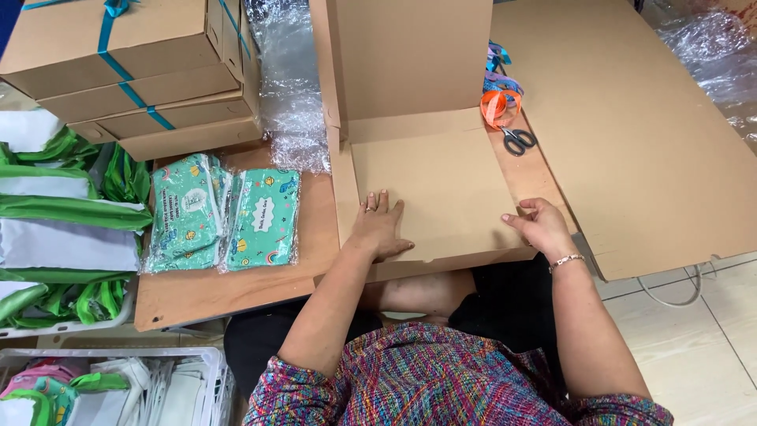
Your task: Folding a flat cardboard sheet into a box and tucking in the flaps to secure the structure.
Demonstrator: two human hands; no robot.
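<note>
From my head camera, looking down, my left hand [380,227] lay flat and open, palm pressed on the floor of the flat cardboard box [441,189] I was folding up on the wooden table [229,288]. My right hand [540,225] was curled over the box's right front corner, fingers pinching what seemed to be the side flap, though that edge was hard to make out. The lid stood upright at the back and the left wall was up; the box was empty, so I judged it only part-formed, with the right side and the filling left. Green patterned pouches [225,213] in clear wrap waited just left of it, tied boxes [134,75] were stacked beyond, and scissors [516,138] lay beside ribbon [498,102].
</note>
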